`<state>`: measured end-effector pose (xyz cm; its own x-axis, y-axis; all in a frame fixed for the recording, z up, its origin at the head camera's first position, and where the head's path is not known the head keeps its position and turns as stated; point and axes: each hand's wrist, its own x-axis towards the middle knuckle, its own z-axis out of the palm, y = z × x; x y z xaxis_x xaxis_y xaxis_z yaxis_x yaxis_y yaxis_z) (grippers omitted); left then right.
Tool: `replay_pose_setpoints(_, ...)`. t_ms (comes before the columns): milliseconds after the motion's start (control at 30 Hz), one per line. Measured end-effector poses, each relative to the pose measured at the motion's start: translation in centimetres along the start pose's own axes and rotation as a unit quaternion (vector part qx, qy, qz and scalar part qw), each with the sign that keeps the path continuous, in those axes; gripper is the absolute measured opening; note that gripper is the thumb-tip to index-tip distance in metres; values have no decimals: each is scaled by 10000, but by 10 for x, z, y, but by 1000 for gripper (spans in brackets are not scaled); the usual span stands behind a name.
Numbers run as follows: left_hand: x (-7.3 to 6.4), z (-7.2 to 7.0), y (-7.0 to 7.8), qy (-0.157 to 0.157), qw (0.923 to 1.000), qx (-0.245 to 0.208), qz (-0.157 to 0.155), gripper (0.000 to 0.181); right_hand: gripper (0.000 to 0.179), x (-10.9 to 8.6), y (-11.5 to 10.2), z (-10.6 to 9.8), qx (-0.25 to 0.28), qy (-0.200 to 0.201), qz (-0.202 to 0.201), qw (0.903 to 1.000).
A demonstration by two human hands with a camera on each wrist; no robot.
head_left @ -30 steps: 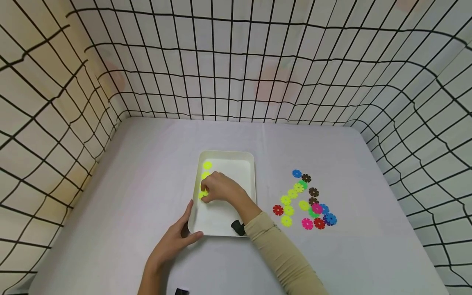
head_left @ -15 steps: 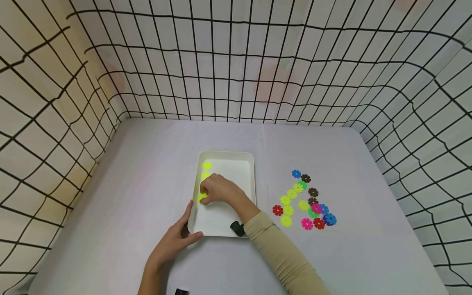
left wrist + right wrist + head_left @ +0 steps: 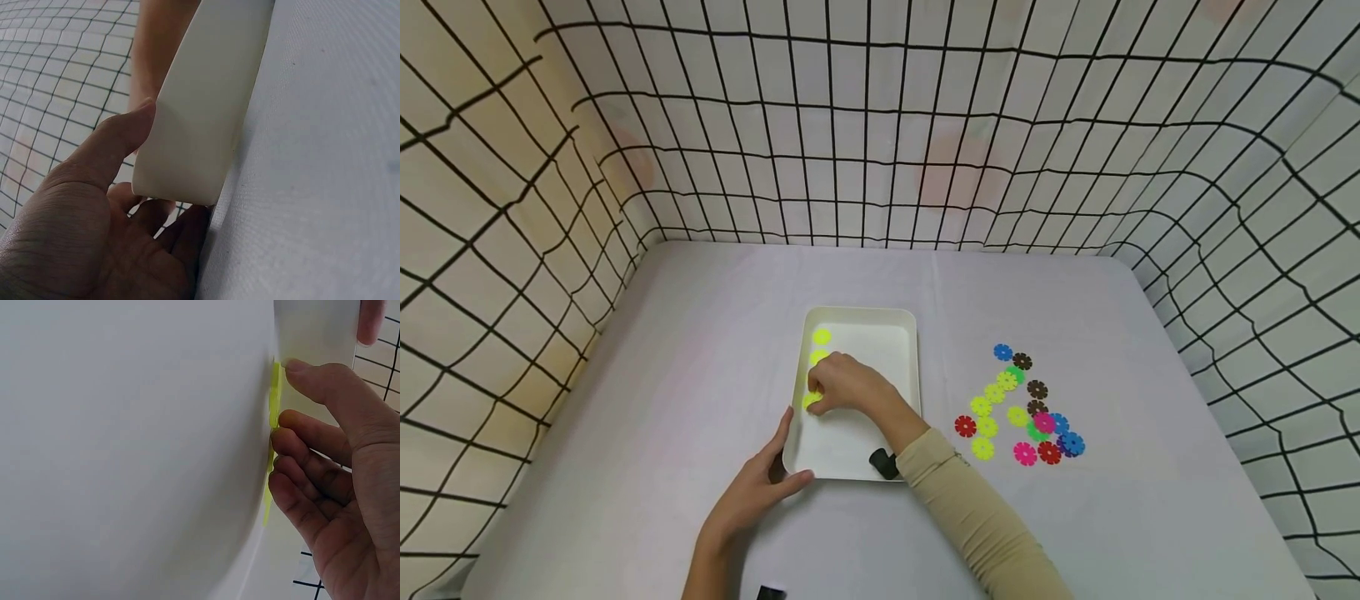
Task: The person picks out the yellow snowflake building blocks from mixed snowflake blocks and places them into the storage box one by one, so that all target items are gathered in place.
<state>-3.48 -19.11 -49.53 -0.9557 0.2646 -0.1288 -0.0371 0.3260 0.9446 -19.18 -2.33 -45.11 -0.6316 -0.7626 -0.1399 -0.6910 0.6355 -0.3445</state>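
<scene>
Yellow disc (image 3: pixel 811 401): right hand (image 3: pixel 850 384) curled, pinching (left hand (image 3: pixel 754 490) holds tray (image 3: pixel 883 337)).

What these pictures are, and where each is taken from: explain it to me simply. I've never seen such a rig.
There is no machine here, only a person's two bare hands. The head view comes from a camera worn on the head, looking forward and down. The other two come from cameras on the wrists, each watching its own hand.

A white tray lies on a pale table, with black wire mesh behind and to the sides. The left hand holds the tray's near left corner. Inside the tray, the right hand pinches a yellow disc by its edge. Coloured discs lie loose right of the tray; some overlap.
</scene>
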Motion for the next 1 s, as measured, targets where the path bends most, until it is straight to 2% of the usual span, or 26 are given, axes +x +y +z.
replay_pose_setpoints(267,-1,1,0,13,10000,53,50,96,28,-2,-1,-2,-70,15,17,10000)
replay_pose_setpoints(533,-1,1,5,96,9982,506,-298,96,30,-4,-2,-4,102,39,36,9999)
replay_pose_setpoints(800,0,2,3,88,9983,512,-255,97,34,-15,-1,-16,123,87,198,9997)
replay_pose_setpoints(1000,1,3,2,101,9989,440,-101,97,35,-30,-1,-31,293,234,275,9989)
